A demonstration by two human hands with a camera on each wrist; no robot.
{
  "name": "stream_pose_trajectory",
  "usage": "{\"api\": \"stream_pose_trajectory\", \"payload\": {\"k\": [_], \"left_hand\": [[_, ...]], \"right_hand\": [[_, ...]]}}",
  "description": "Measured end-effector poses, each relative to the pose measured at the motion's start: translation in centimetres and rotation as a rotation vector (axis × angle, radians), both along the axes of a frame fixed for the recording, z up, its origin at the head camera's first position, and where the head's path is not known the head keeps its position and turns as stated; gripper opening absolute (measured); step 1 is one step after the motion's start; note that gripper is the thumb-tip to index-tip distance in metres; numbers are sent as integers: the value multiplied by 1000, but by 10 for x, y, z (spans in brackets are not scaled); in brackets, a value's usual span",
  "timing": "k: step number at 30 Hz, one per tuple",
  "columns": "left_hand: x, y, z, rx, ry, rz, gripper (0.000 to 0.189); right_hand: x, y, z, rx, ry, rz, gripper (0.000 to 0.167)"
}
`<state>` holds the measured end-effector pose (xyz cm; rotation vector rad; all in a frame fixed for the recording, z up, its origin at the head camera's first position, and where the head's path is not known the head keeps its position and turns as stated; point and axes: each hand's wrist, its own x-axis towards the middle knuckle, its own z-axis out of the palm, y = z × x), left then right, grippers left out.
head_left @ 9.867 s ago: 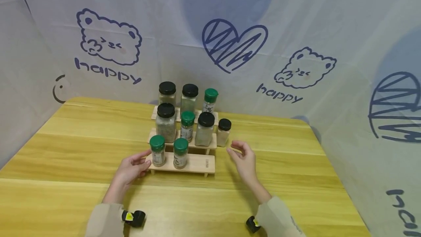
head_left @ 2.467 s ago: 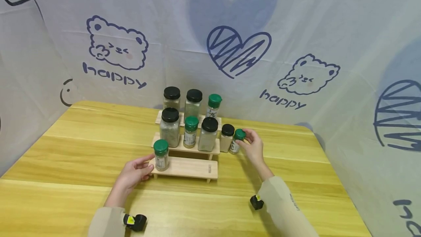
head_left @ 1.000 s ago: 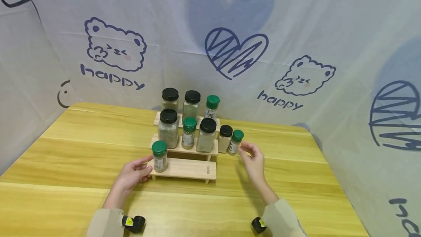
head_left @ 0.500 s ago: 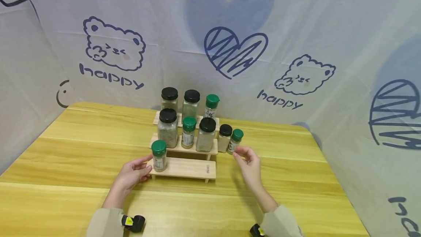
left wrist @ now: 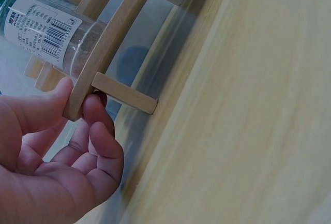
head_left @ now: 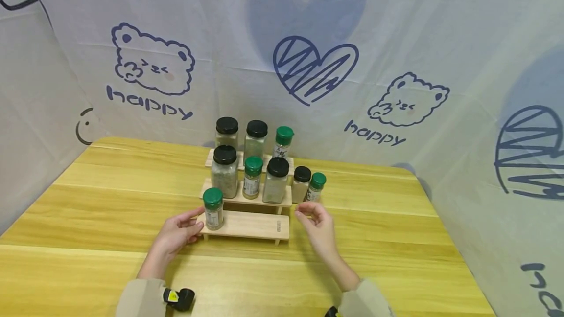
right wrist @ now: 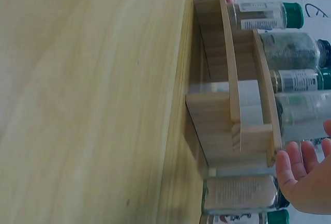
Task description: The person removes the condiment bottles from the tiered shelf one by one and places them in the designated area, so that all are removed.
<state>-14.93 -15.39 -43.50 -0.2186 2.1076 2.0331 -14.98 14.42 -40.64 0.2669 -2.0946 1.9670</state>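
A three-step wooden spice rack [head_left: 257,224] stands on the table. My left hand [head_left: 174,235] pinches the left end of its lowest step between thumb and fingers, plainest in the left wrist view. On that step, near the left end, stands one green-capped spice jar [head_left: 214,212]. My right hand [head_left: 318,224] hovers just off the rack's right end, fingers loosely bent and holding nothing. Behind it, on the table beside the rack, stand a small black-capped jar [head_left: 300,187] and a green-capped jar [head_left: 315,186], whose base the hand partly hides.
The middle step bears two black-capped jars [head_left: 225,176] [head_left: 276,185] with a green-capped jar [head_left: 252,180] between them. Up on the top step are two black-capped jars and a green-capped one [head_left: 282,146]. A printed cloth [head_left: 246,97] hangs behind the wooden table [head_left: 396,238].
The second green-capped jar has gone from the lowest step to the table right of the rack. My right hand has let it go and moved left towards the rack; my left hand keeps its grip.
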Motion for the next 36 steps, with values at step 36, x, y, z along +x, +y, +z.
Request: {"api": "stream_pose_trajectory", "payload": {"k": [36], "left_hand": [[-1,-1,-1,28,1,-8,48]], "right_hand": [[6,-71,9,-43,-15,196,20]]}}
